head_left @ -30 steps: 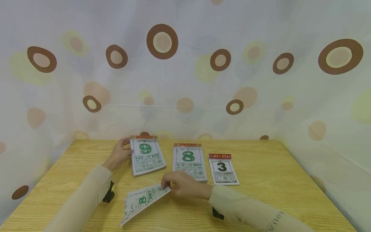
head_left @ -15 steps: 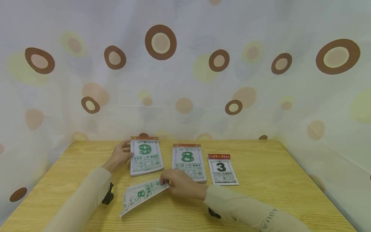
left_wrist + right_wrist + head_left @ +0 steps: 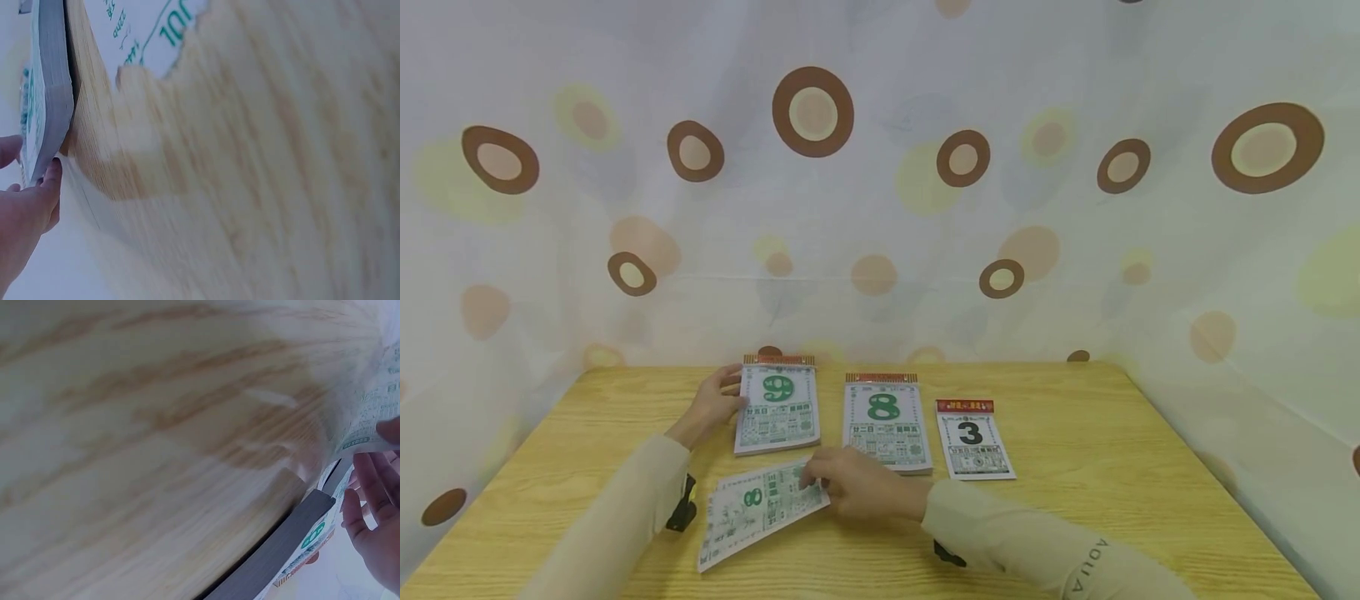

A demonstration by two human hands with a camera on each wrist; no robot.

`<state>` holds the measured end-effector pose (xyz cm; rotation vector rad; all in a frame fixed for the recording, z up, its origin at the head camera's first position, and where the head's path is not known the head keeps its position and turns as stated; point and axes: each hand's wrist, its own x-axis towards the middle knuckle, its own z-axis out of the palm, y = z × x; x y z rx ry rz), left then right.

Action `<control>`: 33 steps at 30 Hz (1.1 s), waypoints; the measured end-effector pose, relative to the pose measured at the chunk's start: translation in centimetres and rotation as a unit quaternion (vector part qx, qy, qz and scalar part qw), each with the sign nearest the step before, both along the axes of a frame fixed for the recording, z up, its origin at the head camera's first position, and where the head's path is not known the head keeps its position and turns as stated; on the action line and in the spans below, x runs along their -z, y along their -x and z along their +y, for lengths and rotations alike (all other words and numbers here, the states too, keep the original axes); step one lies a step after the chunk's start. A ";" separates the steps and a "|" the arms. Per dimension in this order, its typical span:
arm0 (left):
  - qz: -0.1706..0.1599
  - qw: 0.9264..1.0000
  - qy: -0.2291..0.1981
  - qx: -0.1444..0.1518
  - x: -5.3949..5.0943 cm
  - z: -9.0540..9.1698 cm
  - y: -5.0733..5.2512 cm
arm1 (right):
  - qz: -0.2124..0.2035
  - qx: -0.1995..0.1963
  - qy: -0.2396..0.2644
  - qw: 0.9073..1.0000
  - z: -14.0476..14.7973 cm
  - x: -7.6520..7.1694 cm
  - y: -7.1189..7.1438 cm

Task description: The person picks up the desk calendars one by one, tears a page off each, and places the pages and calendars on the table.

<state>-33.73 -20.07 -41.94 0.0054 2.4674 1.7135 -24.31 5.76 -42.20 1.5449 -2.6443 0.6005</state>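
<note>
My left hand [image 3: 715, 404] holds the left edge of the calendar pad with a green 9 [image 3: 777, 412] at the back left; in the left wrist view the hand [image 3: 28, 215] has its thumb over the pad [image 3: 55, 94] and fingers at its side. Near the front, my right hand [image 3: 865, 486] pinches the right end of loose torn sheets [image 3: 748, 517] showing a green 8, turned sideways. The right wrist view shows a sheet [image 3: 378, 406] between thumb and fingers of the hand [image 3: 381, 531]. Just behind that hand lies a pad with a green 8 [image 3: 886, 425].
A smaller calendar with a black 3 and red header [image 3: 973, 446] lies right of the green 8 pad. The wooden table [image 3: 1097, 500] ends at a patterned curtain [image 3: 880, 208] behind and at both sides.
The right hand and the loose sheets have moved slightly left, and the sheets lie flatter. The 9 pad has straightened, its lower edge shifting left, with the left hand still at its edge.
</note>
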 end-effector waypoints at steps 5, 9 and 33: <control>-0.002 1.000 -0.001 0.002 0.2 -0.1 -0.1 | 0.006 -0.030 -0.032 0.999 -0.1 0.2 0.0; -0.004 1.000 0.003 0.003 0.1 -0.2 -0.1 | 0.013 -0.049 -0.061 0.997 0.0 0.2 0.0; -0.017 0.998 -0.009 0.064 0.0 0.1 -0.1 | 0.045 -0.008 -0.122 0.991 0.1 0.4 -0.3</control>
